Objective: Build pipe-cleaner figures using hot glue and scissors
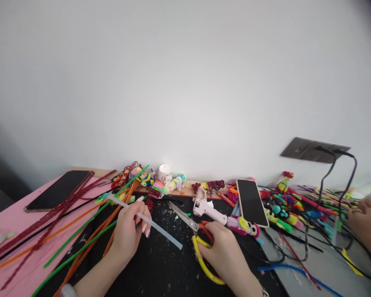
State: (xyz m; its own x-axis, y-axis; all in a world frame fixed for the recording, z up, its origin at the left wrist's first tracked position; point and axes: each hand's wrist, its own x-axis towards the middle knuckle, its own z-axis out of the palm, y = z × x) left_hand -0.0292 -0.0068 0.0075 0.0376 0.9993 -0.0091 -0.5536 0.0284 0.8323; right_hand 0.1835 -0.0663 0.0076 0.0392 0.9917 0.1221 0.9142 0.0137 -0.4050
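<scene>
Your left hand (128, 231) pinches a smooth, translucent glue stick (151, 225). Your right hand (219, 249) grips scissors (188, 220) with dull metal blades and glossy yellow plastic handles. Fuzzy pipe cleaners (103, 229) lie on a matt black mat (163, 264).

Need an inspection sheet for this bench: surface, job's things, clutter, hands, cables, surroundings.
Surface: black mat flecked with scraps, beside a pink table.
Job's things: clear glue stick; yellow-handled scissors lying on the mat.
Clutter: loose pipe cleaners, pink glue gun, phone by the gun, second phone at far left, small craft pieces along the wall.
Hands: left hand grips the glue stick; right hand is on the scissors' handles.
Cables: black cables drop from a wall socket across the right side.
Surroundings: white wall; another person's hand at the right edge.
</scene>
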